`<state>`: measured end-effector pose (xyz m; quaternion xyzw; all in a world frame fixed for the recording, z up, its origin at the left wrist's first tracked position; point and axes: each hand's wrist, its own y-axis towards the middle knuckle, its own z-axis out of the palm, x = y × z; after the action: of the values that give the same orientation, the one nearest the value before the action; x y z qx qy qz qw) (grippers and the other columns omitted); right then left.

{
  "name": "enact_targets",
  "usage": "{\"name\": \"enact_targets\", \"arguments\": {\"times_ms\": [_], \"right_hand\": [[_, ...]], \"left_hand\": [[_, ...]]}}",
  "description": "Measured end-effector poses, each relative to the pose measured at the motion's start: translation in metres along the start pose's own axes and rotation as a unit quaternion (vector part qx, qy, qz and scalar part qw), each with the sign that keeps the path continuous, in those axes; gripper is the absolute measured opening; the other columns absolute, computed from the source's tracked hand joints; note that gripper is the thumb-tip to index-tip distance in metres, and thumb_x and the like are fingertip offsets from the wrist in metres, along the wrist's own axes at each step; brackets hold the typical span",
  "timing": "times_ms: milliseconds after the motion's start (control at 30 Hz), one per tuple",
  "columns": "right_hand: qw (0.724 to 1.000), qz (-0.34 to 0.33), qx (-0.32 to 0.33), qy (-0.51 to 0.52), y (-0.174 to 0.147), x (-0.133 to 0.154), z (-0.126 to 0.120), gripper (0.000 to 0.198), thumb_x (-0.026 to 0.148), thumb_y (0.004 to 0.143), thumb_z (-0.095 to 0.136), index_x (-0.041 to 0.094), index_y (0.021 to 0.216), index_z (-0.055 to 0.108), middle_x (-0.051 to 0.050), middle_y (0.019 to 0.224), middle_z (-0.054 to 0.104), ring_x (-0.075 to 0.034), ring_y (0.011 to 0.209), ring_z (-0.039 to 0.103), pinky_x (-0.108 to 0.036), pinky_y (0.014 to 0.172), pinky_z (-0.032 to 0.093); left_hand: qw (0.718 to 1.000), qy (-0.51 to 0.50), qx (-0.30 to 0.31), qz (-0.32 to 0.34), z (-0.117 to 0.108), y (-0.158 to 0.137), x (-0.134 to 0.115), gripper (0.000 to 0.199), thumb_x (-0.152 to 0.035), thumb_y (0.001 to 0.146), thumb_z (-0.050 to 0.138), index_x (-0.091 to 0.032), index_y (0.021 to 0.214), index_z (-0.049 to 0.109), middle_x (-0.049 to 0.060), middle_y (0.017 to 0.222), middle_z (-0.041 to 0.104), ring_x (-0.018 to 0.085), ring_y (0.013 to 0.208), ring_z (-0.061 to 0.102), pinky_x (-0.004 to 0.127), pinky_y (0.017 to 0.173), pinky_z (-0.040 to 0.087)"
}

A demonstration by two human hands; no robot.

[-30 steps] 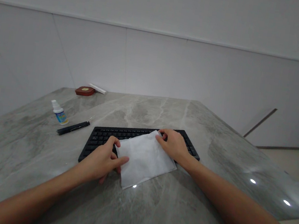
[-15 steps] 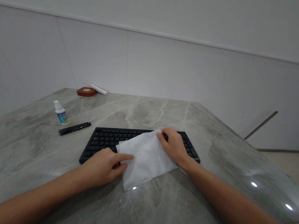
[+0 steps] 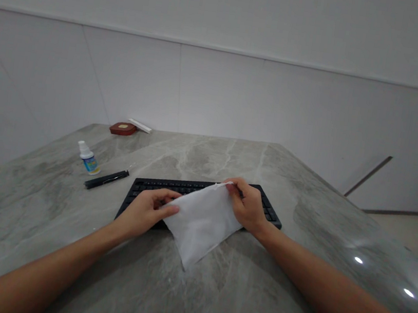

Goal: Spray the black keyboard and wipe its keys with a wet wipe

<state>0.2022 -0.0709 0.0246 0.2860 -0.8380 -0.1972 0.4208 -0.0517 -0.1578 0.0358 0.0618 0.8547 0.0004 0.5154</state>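
Note:
A white wipe or tissue (image 3: 205, 221) is stretched between my two hands, its lower corner hanging toward the table's front edge. My left hand (image 3: 147, 210) pinches its left corner between thumb and fingers. At the upper right corner, my right hand (image 3: 245, 203) is closed on the same sheet. Behind and under the sheet lies a black keyboard (image 3: 140, 186), its middle hidden by the sheet and its ends partly covered by my hands.
Left of the keyboard lie a slim black brush-like tool (image 3: 106, 179) and a small white spray bottle (image 3: 89, 159) with a blue label. A red-brown box (image 3: 122, 129) and a white strip (image 3: 140, 125) sit at the back of the grey marbled table (image 3: 209, 156).
My left hand has gone from pointing at the sheet's edge to gripping its corner. The sheet's upper edge is lifted and drawn taut; my right hand has barely moved.

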Motion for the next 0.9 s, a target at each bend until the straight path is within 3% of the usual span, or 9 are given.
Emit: {"name": "enact_targets", "arguments": {"times_ms": [100, 200, 333, 467, 567, 633, 733, 800, 900], "right_hand": [[0.998, 0.050, -0.017, 0.033, 0.000, 0.001, 0.001, 0.029, 0.041, 0.093, 0.041, 0.020, 0.093, 0.061, -0.002, 0.071, 0.062, -0.015, 0.062, 0.055, -0.026, 0.061, 0.042], [0.995, 0.068, -0.030, 0.071, -0.001, 0.007, 0.003, 0.029, 0.043, 0.093, 0.042, 0.020, 0.086, 0.057, 0.001, 0.065, 0.055, -0.014, 0.059, 0.050, -0.025, 0.058, 0.037], [0.991, 0.078, -0.037, 0.100, -0.005, 0.019, 0.004, 0.029, 0.041, 0.094, 0.041, 0.020, 0.078, 0.053, 0.002, 0.064, 0.049, -0.013, 0.060, 0.047, -0.025, 0.057, 0.034], [0.989, 0.091, -0.038, 0.105, -0.006, 0.023, 0.005, 0.030, 0.041, 0.094, 0.041, 0.020, 0.076, 0.052, 0.002, 0.065, 0.048, -0.013, 0.062, 0.046, -0.025, 0.058, 0.034], [0.988, 0.097, -0.039, 0.112, -0.006, 0.023, 0.005, 0.030, 0.042, 0.094, 0.042, 0.019, 0.076, 0.052, 0.002, 0.066, 0.048, -0.013, 0.063, 0.046, -0.025, 0.058, 0.034], [0.986, 0.103, -0.035, 0.125, -0.006, 0.023, 0.006, 0.030, 0.042, 0.093, 0.043, 0.019, 0.075, 0.052, 0.002, 0.066, 0.048, -0.013, 0.063, 0.045, -0.024, 0.058, 0.034], [0.978, 0.128, -0.029, 0.164, -0.005, 0.022, 0.008, 0.032, 0.044, 0.091, 0.045, 0.019, 0.073, 0.052, 0.002, 0.065, 0.047, -0.013, 0.061, 0.044, -0.023, 0.056, 0.034], [0.967, 0.156, -0.027, 0.201, -0.004, 0.019, 0.009, 0.031, 0.045, 0.089, 0.047, 0.019, 0.073, 0.053, 0.002, 0.064, 0.049, -0.012, 0.059, 0.043, -0.023, 0.054, 0.035], [0.943, 0.204, -0.009, 0.263, -0.002, 0.013, 0.011, 0.031, 0.048, 0.084, 0.052, 0.019, 0.076, 0.057, 0.002, 0.065, 0.054, -0.012, 0.058, 0.046, -0.023, 0.054, 0.037]], "left_hand": [[0.997, -0.054, -0.048, 0.005, -0.003, 0.000, -0.006, 0.027, -0.042, 0.081, 0.065, -0.016, 0.074, 0.068, 0.001, 0.064, 0.061, 0.015, 0.060, 0.054, 0.023, 0.057, 0.041], [0.977, -0.180, -0.110, 0.018, 0.001, -0.002, -0.009, 0.028, -0.043, 0.082, 0.065, -0.016, 0.075, 0.063, -0.001, 0.062, 0.056, 0.012, 0.056, 0.049, 0.021, 0.054, 0.041], [0.928, -0.364, -0.073, 0.026, 0.013, -0.004, -0.009, 0.030, -0.043, 0.079, 0.071, -0.017, 0.082, 0.055, 0.001, 0.080, 0.062, 0.015, 0.076, 0.058, 0.026, 0.073, 0.050], [0.927, -0.359, -0.105, -0.014, 0.014, -0.005, -0.011, 0.034, -0.035, 0.071, 0.080, -0.017, 0.080, 0.052, -0.004, 0.064, 0.056, 0.008, 0.056, 0.051, 0.016, 0.053, 0.042], [0.902, -0.402, -0.150, -0.040, 0.011, -0.006, -0.014, 0.037, -0.039, 0.069, 0.080, -0.018, 0.081, 0.053, -0.006, 0.060, 0.053, 0.006, 0.048, 0.046, 0.015, 0.044, 0.037], [0.889, -0.439, -0.116, -0.067, 0.010, -0.008, -0.015, 0.043, -0.039, 0.066, 0.083, -0.018, 0.093, 0.057, -0.003, 0.071, 0.060, 0.009, 0.054, 0.053, 0.018, 0.049, 0.044], [0.874, -0.469, 0.036, -0.123, 0.012, -0.009, -0.014, 0.057, -0.028, 0.062, 0.086, -0.016, 0.111, 0.060, 0.007, 0.098, 0.066, 0.017, 0.076, 0.064, 0.026, 0.067, 0.053], [0.868, -0.462, 0.102, -0.151, 0.013, -0.009, -0.013, 0.044, -0.022, 0.067, 0.083, -0.011, 0.106, 0.064, 0.010, 0.095, 0.067, 0.017, 0.077, 0.064, 0.026, 0.072, 0.053], [0.868, -0.467, 0.052, -0.162, 0.011, -0.007, -0.013, 0.024, -0.024, 0.077, 0.074, -0.008, 0.095, 0.068, 0.009, 0.084, 0.068, 0.015, 0.069, 0.063, 0.024, 0.068, 0.053]]}}
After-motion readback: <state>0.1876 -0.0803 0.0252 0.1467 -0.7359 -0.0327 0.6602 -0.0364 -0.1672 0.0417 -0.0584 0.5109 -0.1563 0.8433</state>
